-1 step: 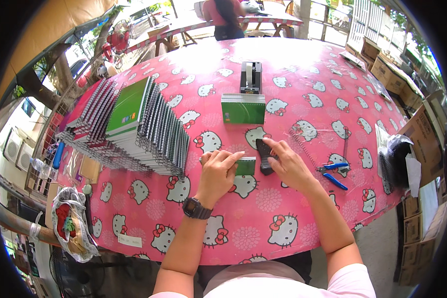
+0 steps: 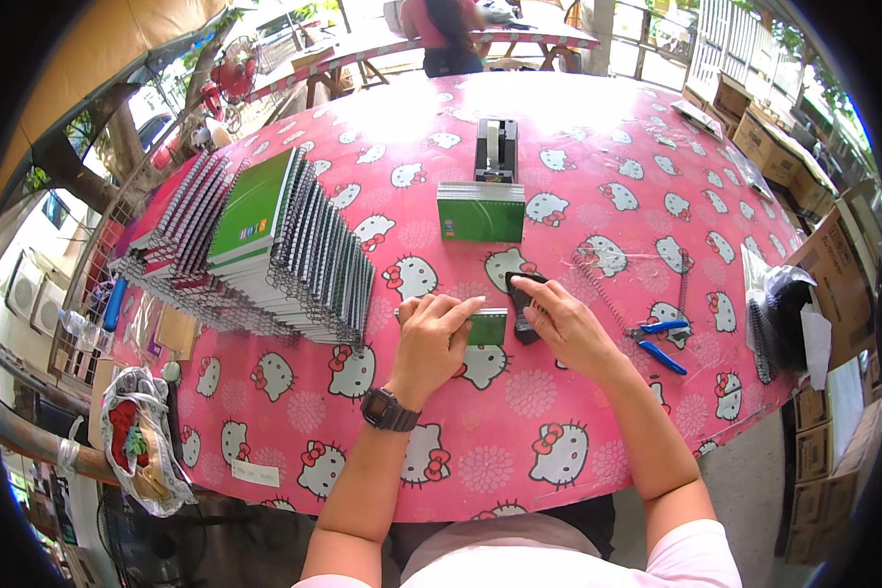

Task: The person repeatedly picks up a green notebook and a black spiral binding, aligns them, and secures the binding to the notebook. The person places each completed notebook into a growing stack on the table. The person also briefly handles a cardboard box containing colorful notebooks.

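My left hand (image 2: 429, 333) lies over the left part of a small green notebook (image 2: 486, 328), its fingers closed on it. A pale strip runs along the notebook's top edge. Beside it, my right hand (image 2: 563, 321) has its fingers closed over a narrow black tool (image 2: 525, 321) shaped like a stapler. Part of that tool is hidden under the fingers. Farther off stands a stack of small green notebooks (image 2: 480, 218), with a black tape dispenser (image 2: 497, 157) right behind it.
Tall piles of green spiral notebooks (image 2: 255, 211) and red spiral notebooks (image 2: 181, 201) stand at left. Blue-handled cutters (image 2: 661, 348) and a loose wire spiral (image 2: 598, 289) lie at right. Cardboard boxes (image 2: 833, 274) line the right side. A person (image 2: 448, 34) is at the far table.
My right hand's fingers have shifted slightly, covering the black tool more. My left hand and the notebook stay almost where they were.
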A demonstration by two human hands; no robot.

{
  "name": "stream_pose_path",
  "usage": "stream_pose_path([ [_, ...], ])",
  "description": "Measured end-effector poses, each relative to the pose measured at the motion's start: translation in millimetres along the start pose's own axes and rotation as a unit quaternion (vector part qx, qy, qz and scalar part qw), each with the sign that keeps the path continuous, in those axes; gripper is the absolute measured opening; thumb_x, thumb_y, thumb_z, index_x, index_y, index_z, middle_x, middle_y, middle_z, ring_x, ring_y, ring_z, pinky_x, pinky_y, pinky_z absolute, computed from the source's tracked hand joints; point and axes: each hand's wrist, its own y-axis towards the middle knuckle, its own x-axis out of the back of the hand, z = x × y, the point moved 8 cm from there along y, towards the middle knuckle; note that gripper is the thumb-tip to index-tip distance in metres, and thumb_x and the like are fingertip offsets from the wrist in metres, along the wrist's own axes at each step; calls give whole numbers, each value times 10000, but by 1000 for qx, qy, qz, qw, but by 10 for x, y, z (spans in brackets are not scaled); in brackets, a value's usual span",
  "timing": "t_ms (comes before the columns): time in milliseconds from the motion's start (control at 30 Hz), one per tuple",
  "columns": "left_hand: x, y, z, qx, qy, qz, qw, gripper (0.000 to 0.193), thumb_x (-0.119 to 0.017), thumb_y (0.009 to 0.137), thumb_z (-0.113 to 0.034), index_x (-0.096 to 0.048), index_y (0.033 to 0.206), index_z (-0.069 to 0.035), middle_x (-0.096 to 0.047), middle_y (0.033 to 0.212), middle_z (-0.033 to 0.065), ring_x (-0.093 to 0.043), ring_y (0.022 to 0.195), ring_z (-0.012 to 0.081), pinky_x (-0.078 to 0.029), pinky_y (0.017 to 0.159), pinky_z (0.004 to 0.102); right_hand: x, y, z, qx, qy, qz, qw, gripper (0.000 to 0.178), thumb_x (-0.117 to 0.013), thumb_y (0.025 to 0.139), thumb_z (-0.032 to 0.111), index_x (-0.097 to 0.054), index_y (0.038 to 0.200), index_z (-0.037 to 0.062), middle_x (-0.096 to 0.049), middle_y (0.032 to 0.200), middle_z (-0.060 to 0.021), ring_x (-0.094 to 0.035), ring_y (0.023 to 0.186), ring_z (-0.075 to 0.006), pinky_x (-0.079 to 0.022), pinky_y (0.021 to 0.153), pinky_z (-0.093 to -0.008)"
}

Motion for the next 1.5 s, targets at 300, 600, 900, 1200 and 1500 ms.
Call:
stream_pose_path([
  [300, 32, -5, -16, -9, -4, -27, 1000, 178, -694, 793, -213, -717, 957, -150, -608, 787, -25, -523, 777, 146, -326, 773, 329, -37, 3, 0, -11, 115, 50, 992, 214, -630, 821, 13, -649, 1026, 70, -583, 863, -69, -596, 738, -178, -475, 639, -311],
  [600, 14, -56, -37, -10, -15, -33, 999, 123, -692, 793, -222, -710, 892, -152, -614, 769, -24, -539, 796, 159, -333, 793, 340, -129, -55, -149, -48, 186, 94, 977, 155, -583, 865, 5, -636, 1009, 28, -601, 844, -56, -565, 722, -134, -457, 635, -293],
  [900, 15, 1, -80, -25, -7, -15, 1000, 191, -694, 788, -223, -682, 963, -149, -623, 851, -9, -548, 835, 178, -336, 816, 350, -154, -46, -50, -142, 192, 179, 954, 212, -540, 921, 65, -588, 1127, 56, -593, 748, -56, -518, 636, -97, -435, 570, -264],
  [1200, -166, -25, -329, -66, -5, 50, 997, 239, -683, 800, -278, -598, 962, -126, -612, 925, -2, -553, 872, 181, -330, 807, 361, -220, -66, -22, -102, 209, 156, 960, 320, -602, 900, 186, -543, 1182, 45, -628, 974, -98, -605, 815, -149, -487, 681, -284],
  [1500, -194, -16, -276, -18, -70, 108, 992, 182, -633, 849, -317, -634, 917, -148, -640, 857, -36, -577, 792, 156, -195, 1011, 455, -212, -28, -487, 34, -73, 106, 991, 721, -738, 685, 529, -530, 1267, 157, -402, 1396, -148, -319, 1296, -367, -274, 1061, -492],
])
